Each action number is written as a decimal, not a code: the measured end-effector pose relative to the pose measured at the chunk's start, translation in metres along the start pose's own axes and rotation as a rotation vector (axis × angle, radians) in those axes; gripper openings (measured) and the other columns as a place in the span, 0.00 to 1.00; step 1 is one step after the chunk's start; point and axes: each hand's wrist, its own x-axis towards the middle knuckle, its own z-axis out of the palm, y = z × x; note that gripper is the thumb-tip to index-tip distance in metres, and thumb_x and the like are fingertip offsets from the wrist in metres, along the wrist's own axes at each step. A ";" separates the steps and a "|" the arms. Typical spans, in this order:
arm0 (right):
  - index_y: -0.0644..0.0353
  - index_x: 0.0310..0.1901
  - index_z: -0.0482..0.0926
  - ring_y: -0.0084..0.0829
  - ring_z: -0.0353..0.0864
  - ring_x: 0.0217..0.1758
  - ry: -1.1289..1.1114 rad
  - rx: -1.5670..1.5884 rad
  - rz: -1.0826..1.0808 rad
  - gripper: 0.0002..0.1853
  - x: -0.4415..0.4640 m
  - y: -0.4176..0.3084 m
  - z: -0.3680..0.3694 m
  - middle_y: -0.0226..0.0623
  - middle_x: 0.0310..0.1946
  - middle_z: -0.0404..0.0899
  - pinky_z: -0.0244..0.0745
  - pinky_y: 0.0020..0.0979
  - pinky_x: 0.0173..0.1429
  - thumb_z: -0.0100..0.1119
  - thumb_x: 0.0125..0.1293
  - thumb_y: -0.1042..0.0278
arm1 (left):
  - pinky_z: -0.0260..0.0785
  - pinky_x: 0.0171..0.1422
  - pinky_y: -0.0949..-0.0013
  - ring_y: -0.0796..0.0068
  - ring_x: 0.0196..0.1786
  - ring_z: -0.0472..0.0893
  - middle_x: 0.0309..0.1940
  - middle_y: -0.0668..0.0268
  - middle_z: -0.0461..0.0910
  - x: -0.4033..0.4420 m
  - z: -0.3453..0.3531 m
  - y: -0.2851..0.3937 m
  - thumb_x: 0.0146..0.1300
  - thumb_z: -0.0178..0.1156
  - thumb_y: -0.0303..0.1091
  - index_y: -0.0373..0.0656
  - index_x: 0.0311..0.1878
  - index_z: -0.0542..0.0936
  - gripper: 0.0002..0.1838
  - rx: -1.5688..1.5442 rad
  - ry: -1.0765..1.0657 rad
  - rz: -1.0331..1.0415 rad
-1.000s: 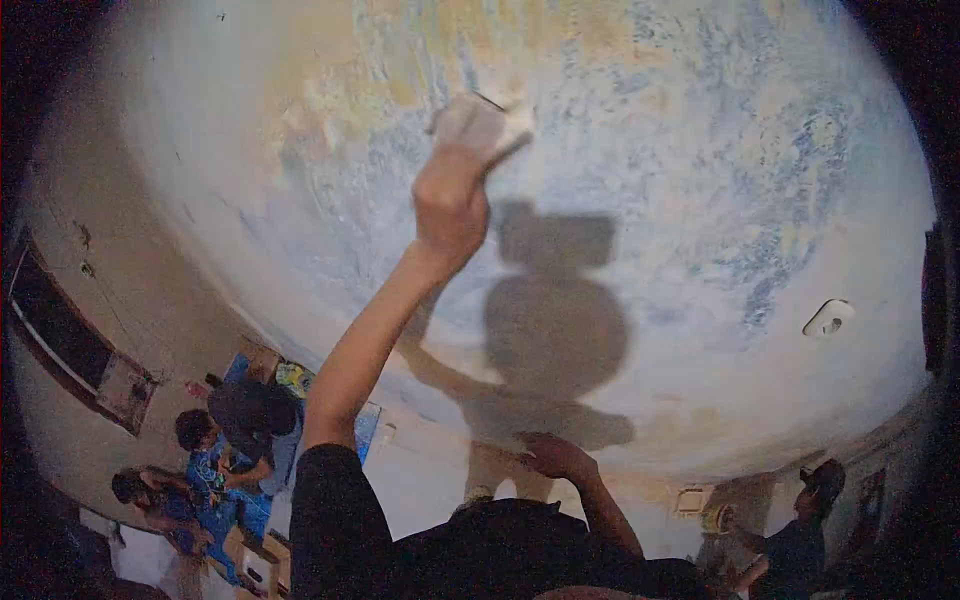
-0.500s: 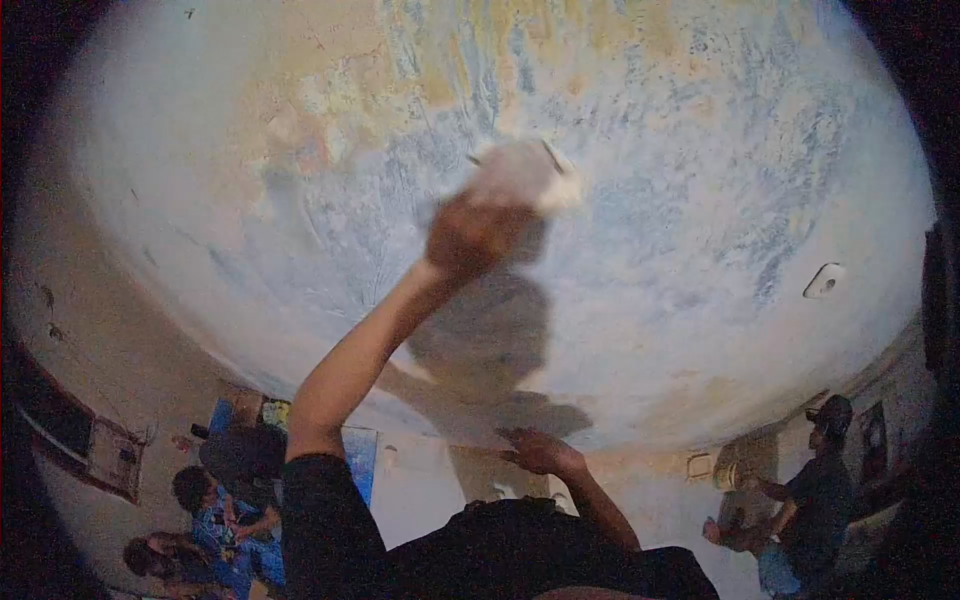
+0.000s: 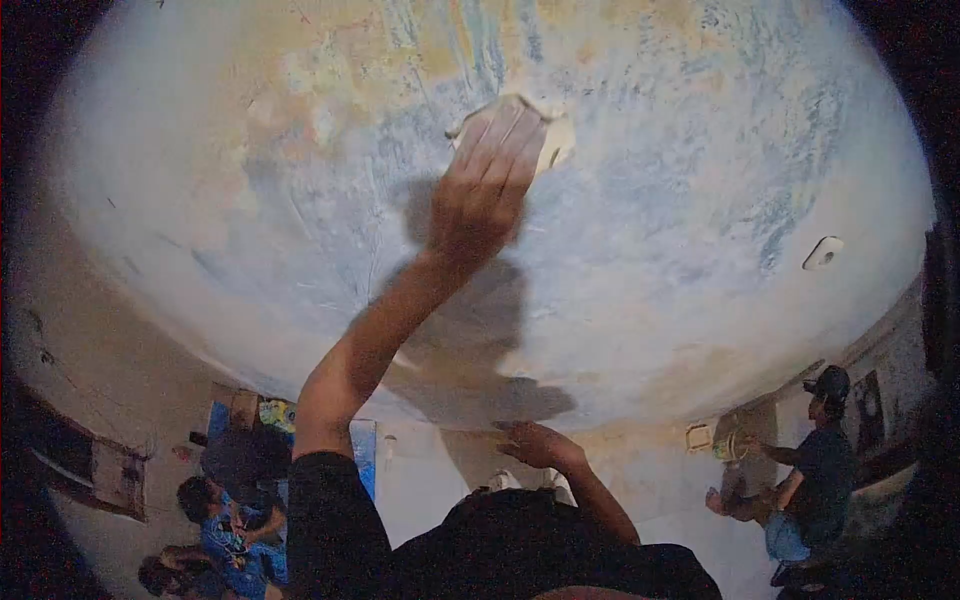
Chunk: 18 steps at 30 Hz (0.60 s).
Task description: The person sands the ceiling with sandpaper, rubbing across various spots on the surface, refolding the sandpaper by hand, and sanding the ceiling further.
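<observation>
Raised up the middle of the view, my left hand (image 3: 485, 185) has its back to the camera and its fingers, whitish and close together, on a pale cream sheet or cloth (image 3: 560, 140). The sheet lies against a large mottled surface (image 3: 640, 230) of white, blue and yellow patches. Lower down, near the chest, my right hand (image 3: 540, 445) points leftward with fingers stretched and nothing visible in it. A dark shadow (image 3: 470, 320) of head and arm falls on the surface below my left hand.
A small oval fitting (image 3: 823, 253) sits on the surface at right. One person in a dark cap (image 3: 825, 470) is at the lower right. Other people (image 3: 235, 530) are at the lower left, near a blue panel (image 3: 362, 455). A window (image 3: 90, 455) is at far left.
My left hand, with the pale sheet, first moved down and right, then back up a little. My right hand shifted slightly left and up. The view turned, and the person at right shows more fully.
</observation>
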 end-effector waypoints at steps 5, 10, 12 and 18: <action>0.59 0.68 0.61 0.52 0.66 0.66 -0.015 -0.029 0.014 0.30 0.002 0.009 0.003 0.53 0.64 0.66 0.61 0.46 0.69 0.44 0.72 0.48 | 0.61 0.71 0.57 0.59 0.63 0.72 0.57 0.55 0.74 0.027 -0.004 0.009 0.53 0.55 0.27 0.35 0.56 0.75 0.24 0.009 -0.071 -0.126; 0.60 0.68 0.59 0.51 0.65 0.67 -0.047 0.013 -0.025 0.32 -0.010 0.001 -0.016 0.53 0.64 0.66 0.61 0.46 0.69 0.42 0.72 0.46 | 0.61 0.71 0.55 0.56 0.64 0.71 0.57 0.52 0.73 0.010 0.003 0.013 0.51 0.53 0.25 0.33 0.57 0.73 0.26 -0.001 -0.044 -0.136; 0.60 0.68 0.59 0.52 0.65 0.66 -0.085 -0.032 -0.009 0.31 -0.009 -0.002 -0.025 0.53 0.64 0.66 0.61 0.46 0.69 0.42 0.72 0.46 | 0.61 0.71 0.54 0.55 0.65 0.70 0.58 0.52 0.73 0.031 -0.002 0.011 0.52 0.53 0.25 0.34 0.57 0.73 0.25 -0.013 -0.091 -0.143; 0.61 0.67 0.61 0.53 0.69 0.63 0.104 0.013 -0.051 0.29 -0.010 0.014 -0.015 0.55 0.60 0.70 0.64 0.47 0.66 0.46 0.71 0.50 | 0.60 0.71 0.53 0.53 0.64 0.71 0.57 0.51 0.74 -0.008 0.011 0.022 0.54 0.53 0.24 0.34 0.59 0.73 0.25 0.006 -0.010 -0.188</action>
